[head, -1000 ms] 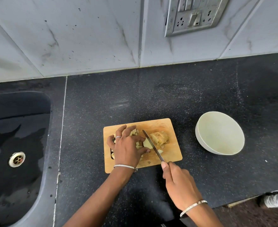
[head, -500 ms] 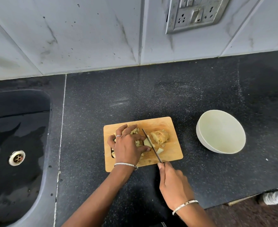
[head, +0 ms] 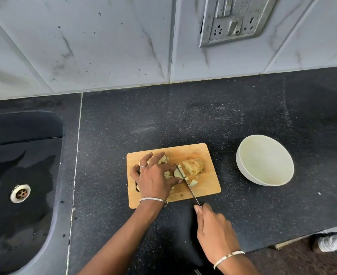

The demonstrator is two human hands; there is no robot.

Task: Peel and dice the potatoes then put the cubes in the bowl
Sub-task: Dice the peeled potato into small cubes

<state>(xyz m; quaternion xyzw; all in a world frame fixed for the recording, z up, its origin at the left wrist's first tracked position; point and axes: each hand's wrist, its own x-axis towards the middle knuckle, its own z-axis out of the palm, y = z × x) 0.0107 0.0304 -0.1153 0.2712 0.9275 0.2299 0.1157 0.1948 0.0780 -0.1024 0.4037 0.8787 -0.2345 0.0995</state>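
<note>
A wooden cutting board (head: 208, 188) lies on the black counter. On it are several pale cut potato pieces (head: 193, 183) and a larger sliced potato chunk (head: 193, 165) towards the right. My left hand (head: 153, 179) covers the pieces on the board's left half, fingers curved over them, thumb and forefinger beside the blade. My right hand (head: 215, 231) grips the handle of a knife (head: 189, 190) off the board's near edge. Its blade lies across the pieces between my left hand and the chunk. A white bowl (head: 241, 165) with nothing in it stands right of the board.
A black sink (head: 14, 155) with a metal drain (head: 20, 193) fills the left side. Tiled wall with a socket panel (head: 235, 20) runs behind the counter. The counter's front edge is at the lower right, with someone's white shoe (head: 334, 243) on the floor below.
The knife has drawn back a little towards me, with its tip shifting left closer to my left hand. My left hand stays over the pieces.
</note>
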